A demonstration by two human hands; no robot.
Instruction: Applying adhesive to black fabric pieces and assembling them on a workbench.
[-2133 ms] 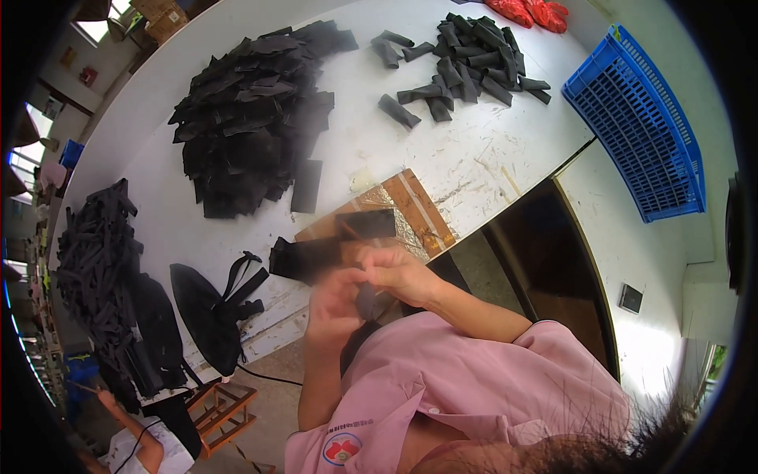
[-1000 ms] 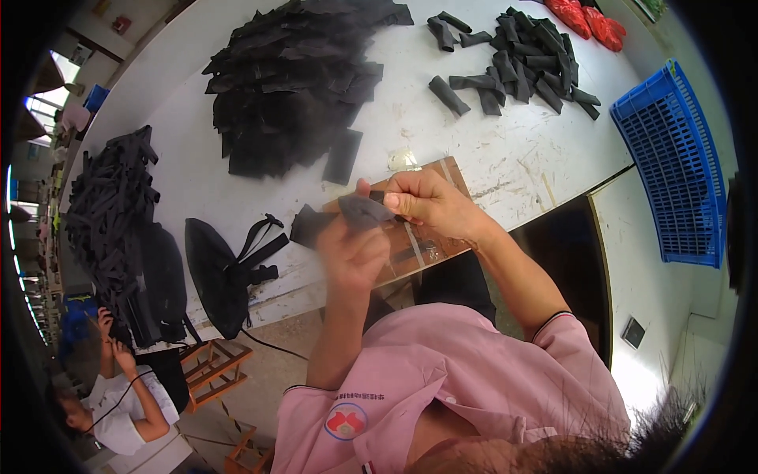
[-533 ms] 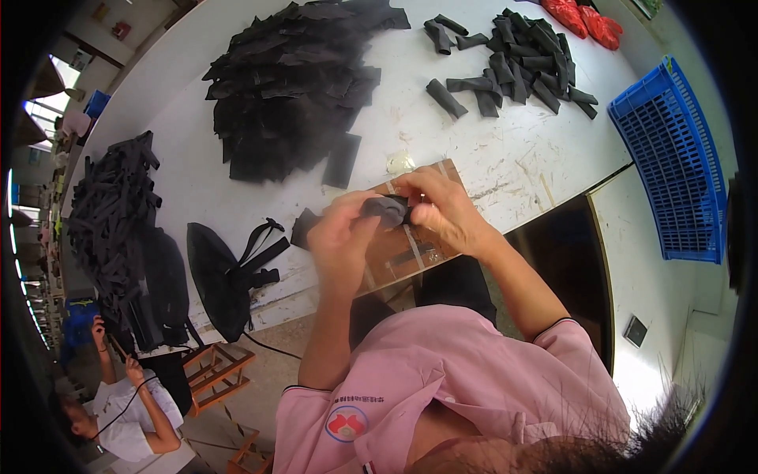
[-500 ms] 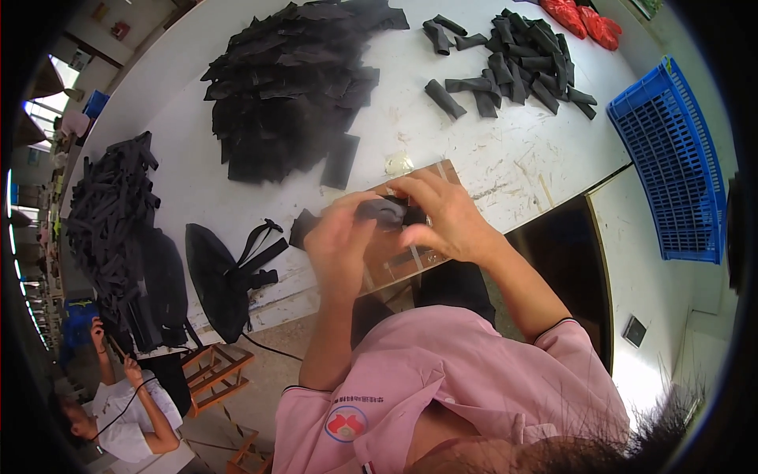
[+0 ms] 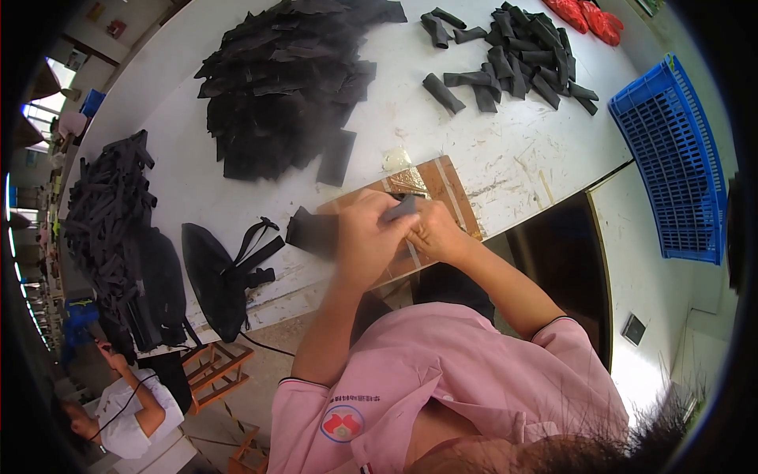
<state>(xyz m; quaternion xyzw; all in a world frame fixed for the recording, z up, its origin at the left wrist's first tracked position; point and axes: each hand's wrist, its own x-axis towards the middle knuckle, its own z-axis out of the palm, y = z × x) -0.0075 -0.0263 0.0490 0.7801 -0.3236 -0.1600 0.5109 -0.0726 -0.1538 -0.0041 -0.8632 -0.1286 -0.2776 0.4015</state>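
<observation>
Right hand (image 5: 436,231), spread half a second ago, now curled in beside left hand (image 5: 368,229); left pinches black piece (image 5: 401,208) over board (image 5: 437,182) at worktop's (image 5: 493,150) near edge; right's hold we cannot tell; closer two-handed work, we judge

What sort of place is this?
Probably a factory workshop: a heap of flat black pieces and a pile of rolled black pieces lie on a white worktable, and another person in white is at lower left.

Bright white table (image 5: 505,150), glare at lower right, haze near the hands (image 5: 367,241), curved edges, dark rim.
</observation>
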